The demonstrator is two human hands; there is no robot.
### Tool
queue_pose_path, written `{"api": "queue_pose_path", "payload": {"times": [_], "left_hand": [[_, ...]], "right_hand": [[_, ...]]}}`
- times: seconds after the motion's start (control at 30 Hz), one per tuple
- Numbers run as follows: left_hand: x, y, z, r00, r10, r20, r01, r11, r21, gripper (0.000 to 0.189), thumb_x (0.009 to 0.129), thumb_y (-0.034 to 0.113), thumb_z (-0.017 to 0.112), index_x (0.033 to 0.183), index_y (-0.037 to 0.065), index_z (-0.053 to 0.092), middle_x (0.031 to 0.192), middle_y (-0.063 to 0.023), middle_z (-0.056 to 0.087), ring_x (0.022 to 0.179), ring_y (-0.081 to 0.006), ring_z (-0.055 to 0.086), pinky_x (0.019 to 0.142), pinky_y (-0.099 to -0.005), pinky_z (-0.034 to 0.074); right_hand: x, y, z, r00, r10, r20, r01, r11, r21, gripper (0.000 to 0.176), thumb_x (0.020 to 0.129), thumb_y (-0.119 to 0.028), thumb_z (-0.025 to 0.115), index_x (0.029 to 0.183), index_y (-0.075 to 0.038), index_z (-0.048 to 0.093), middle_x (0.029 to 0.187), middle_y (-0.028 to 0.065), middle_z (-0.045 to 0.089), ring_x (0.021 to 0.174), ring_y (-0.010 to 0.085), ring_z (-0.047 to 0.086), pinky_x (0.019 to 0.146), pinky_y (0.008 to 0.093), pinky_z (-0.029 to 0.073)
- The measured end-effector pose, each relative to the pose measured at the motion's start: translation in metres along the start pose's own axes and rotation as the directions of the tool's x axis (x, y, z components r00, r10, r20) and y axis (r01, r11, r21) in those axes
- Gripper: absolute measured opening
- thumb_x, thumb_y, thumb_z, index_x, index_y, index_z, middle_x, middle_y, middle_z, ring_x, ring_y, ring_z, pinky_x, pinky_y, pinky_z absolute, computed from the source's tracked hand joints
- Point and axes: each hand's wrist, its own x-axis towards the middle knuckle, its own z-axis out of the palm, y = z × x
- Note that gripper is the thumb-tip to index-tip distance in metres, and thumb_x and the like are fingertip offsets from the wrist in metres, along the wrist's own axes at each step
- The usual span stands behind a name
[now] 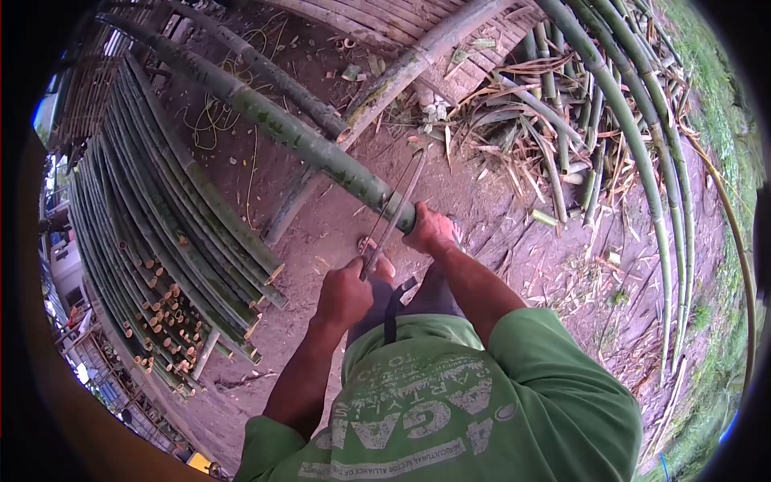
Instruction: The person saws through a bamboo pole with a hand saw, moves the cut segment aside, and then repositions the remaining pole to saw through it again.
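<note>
A long green bamboo pole point(273, 124) runs from the upper left down to its cut end in front of me. My right hand point(430, 230) grips that near end. My left hand point(345, 293) is closed on the handle of a thin metal-framed saw point(395, 210). The saw lies across the pole just beside my right hand, its tip pointing away from me. My green shirt fills the bottom of the view.
A big stack of cut bamboo poles point(173, 241) lies on the left, ends toward me. Two more poles point(401, 68) rest crossed at the top. Thin bamboo stems point(642, 161) and dry trimmings point(530, 120) cover the right side. Bare dirt point(321, 233) lies underfoot.
</note>
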Motion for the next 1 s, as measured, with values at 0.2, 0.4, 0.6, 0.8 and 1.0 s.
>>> {"api": "queue_pose_path", "payload": {"times": [0.2, 0.4, 0.6, 0.8, 1.0], "left_hand": [[-0.037, -0.013, -0.010, 0.997, -0.077, 0.023, 0.077, 0.997, -0.017, 0.023, 0.073, 0.005, 0.058, 0.094, -0.004, 0.062, 0.075, -0.0286, 0.062, 0.075, -0.0452, 0.064, 0.065, -0.0515, 0.050], [0.067, -0.030, 0.050, 0.998, 0.052, 0.018, -0.053, 0.996, 0.070, 0.026, 0.079, 0.010, 0.057, 0.101, -0.003, 0.062, 0.078, -0.0284, 0.064, 0.078, -0.0470, 0.064, 0.071, -0.0514, 0.053], [-0.052, -0.005, -0.016, 0.991, -0.081, 0.104, 0.069, 0.992, 0.110, 0.025, 0.076, 0.005, 0.057, 0.099, -0.004, 0.060, 0.075, -0.0289, 0.063, 0.076, -0.0453, 0.065, 0.069, -0.0533, 0.051], [0.083, -0.014, 0.053, 0.988, -0.090, 0.126, 0.086, 0.996, 0.038, 0.020, 0.076, 0.005, 0.058, 0.093, -0.004, 0.062, 0.084, -0.0298, 0.064, 0.083, -0.0468, 0.064, 0.074, -0.0532, 0.051], [0.023, -0.017, 0.016, 0.997, -0.004, 0.083, 0.000, 0.999, 0.051, 0.024, 0.077, 0.006, 0.060, 0.099, -0.003, 0.060, 0.083, -0.0281, 0.065, 0.081, -0.0448, 0.065, 0.071, -0.0501, 0.052]], "right_hand": [[-0.003, -0.004, 0.013, 0.999, 0.046, 0.008, -0.045, 0.999, -0.006, 0.060, 0.066, -0.030, 0.073, 0.117, -0.009, 0.049, 0.103, 0.0179, 0.068, 0.099, 0.0357, 0.066, 0.086, 0.0445, 0.051], [-0.009, -0.003, 0.016, 1.000, 0.015, 0.004, -0.014, 1.000, -0.012, 0.061, 0.067, -0.030, 0.072, 0.119, -0.009, 0.049, 0.106, 0.0184, 0.066, 0.101, 0.0354, 0.065, 0.088, 0.0452, 0.050], [-0.002, 0.000, 0.023, 1.000, 0.017, 0.008, -0.018, 0.999, 0.037, 0.057, 0.068, -0.027, 0.070, 0.117, -0.008, 0.049, 0.103, 0.0184, 0.066, 0.100, 0.0357, 0.065, 0.084, 0.0458, 0.050], [0.012, 0.012, 0.024, 0.997, -0.008, -0.073, 0.009, 1.000, 0.015, 0.062, 0.064, -0.032, 0.073, 0.117, -0.010, 0.051, 0.102, 0.0177, 0.067, 0.097, 0.0366, 0.066, 0.082, 0.0462, 0.051], [-0.008, -0.007, 0.012, 0.994, 0.061, 0.089, -0.058, 0.998, -0.028, 0.065, 0.065, -0.035, 0.073, 0.123, -0.015, 0.052, 0.109, 0.0158, 0.067, 0.103, 0.0371, 0.064, 0.088, 0.0475, 0.051]]}}
